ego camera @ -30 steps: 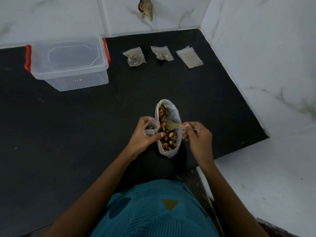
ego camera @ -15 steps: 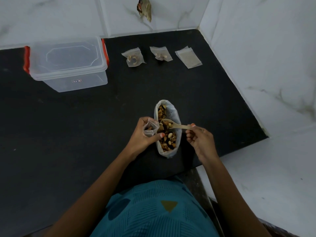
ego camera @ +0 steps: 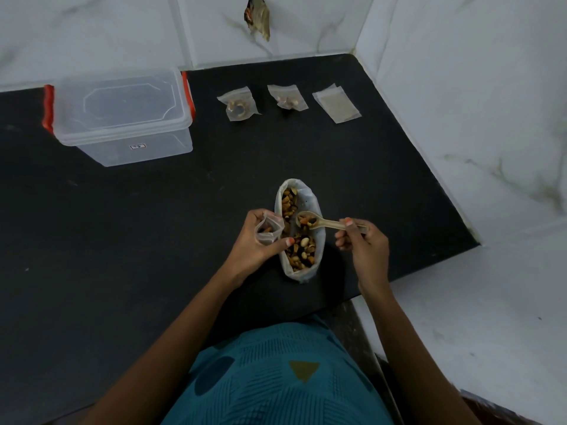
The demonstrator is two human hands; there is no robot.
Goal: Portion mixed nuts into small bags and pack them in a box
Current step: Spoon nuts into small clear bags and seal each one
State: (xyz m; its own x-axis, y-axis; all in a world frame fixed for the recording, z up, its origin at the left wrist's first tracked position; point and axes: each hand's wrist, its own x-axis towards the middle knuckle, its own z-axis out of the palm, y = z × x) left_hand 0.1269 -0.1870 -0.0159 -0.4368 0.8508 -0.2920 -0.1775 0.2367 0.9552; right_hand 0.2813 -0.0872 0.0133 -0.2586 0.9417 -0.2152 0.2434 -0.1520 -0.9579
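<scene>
a black worktop (ego camera: pixel 122 240) fills most of the frame and meets white marble walls at the top and right. a clear lidded box (ego camera: pixel 122 118) with red clasps sits at the upper left. at upper centre, in a row, lie a filled small bag (ego camera: pixel 238 104), a second filled bag (ego camera: pixel 287 98) and a flat bag (ego camera: pixel 336 102). at the centre an open bag of mixed nuts (ego camera: pixel 310 197) stands between the hands. the left hand (ego camera: pixel 254 243) has its grip curled round a held small bag (ego camera: pixel 268 230), its mouth open, a few nuts inside. the right hand (ego camera: pixel 365 243) pinches the handle of a pale spoon (ego camera: pixel 325 223), its loaded bowl over the open bag.
</scene>
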